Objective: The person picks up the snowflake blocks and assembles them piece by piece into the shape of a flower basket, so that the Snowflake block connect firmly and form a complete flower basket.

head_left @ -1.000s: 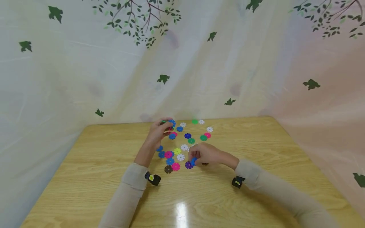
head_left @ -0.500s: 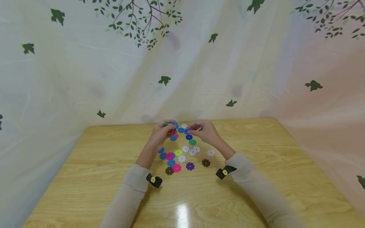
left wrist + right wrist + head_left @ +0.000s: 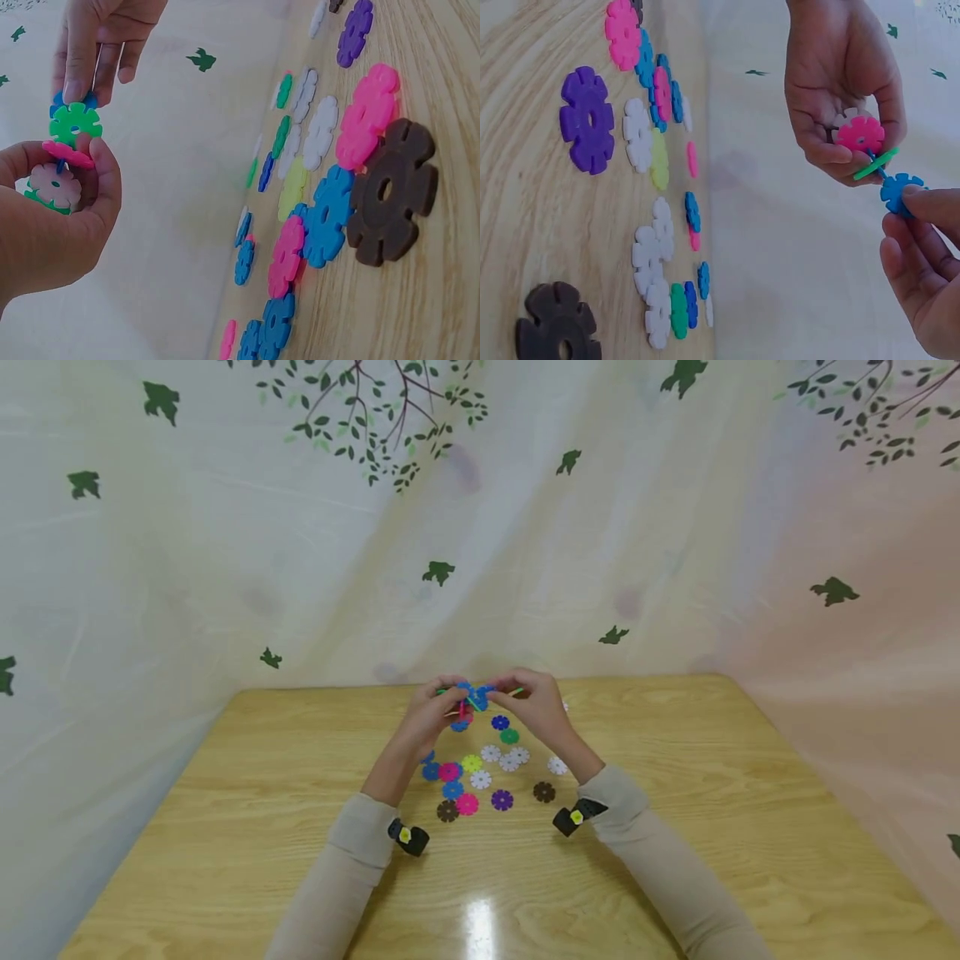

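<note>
My left hand (image 3: 427, 714) grips a small cluster of joined plastic snowflake discs over the far part of the table. In the left wrist view, the cluster shows a green disc (image 3: 76, 124), a bright pink disc (image 3: 69, 154) and a pale disc (image 3: 55, 187), partly hidden by the fingers. Thumb and fingers of my right hand (image 3: 540, 706) pinch a blue snowflake disc (image 3: 901, 196). Its edge meets the cluster beside the green disc, seen nearly edge-on in the right wrist view. Both hands are raised and close together.
Loose snowflake discs lie on the wooden table (image 3: 600, 877) below the hands, among them a purple one (image 3: 502, 800), a brown one (image 3: 544, 792) and a yellow one (image 3: 472, 763). Behind the table hangs a pale curtain (image 3: 337, 568) printed with leaves and birds.
My right hand has picked up a blue disc near the purple one and carried it up and away from me to the cluster. The left hand stays nearly in place, gripping the cluster.
</note>
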